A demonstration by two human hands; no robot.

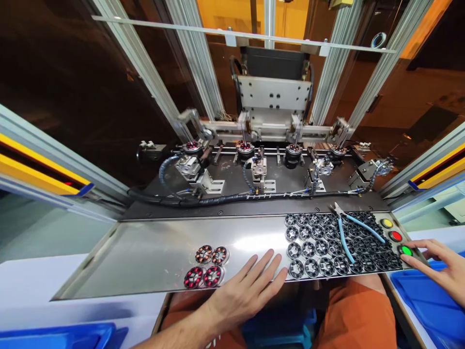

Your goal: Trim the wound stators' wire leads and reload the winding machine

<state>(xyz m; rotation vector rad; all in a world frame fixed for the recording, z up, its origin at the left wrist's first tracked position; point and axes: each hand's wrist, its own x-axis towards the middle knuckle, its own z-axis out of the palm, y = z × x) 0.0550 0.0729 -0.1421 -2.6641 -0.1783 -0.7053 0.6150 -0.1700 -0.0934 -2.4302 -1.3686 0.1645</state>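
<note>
So the left hand [250, 286] lies flat, fingers spread, on the steel tabletop [145, 252], beside four wound stators [207, 266] (two red, two copper). Right hand [441, 266], open, fingertip on the green button [406, 251]; red button [395, 236] and yellow button [387, 223] behind. Blue-handled pliers [348, 232] lie across rows of bare stators [327, 242].

right hand [441, 269]: wrist cut by right edge | pliers [350, 232]: hide stators beneath | bin [432, 300]: cropped
</note>
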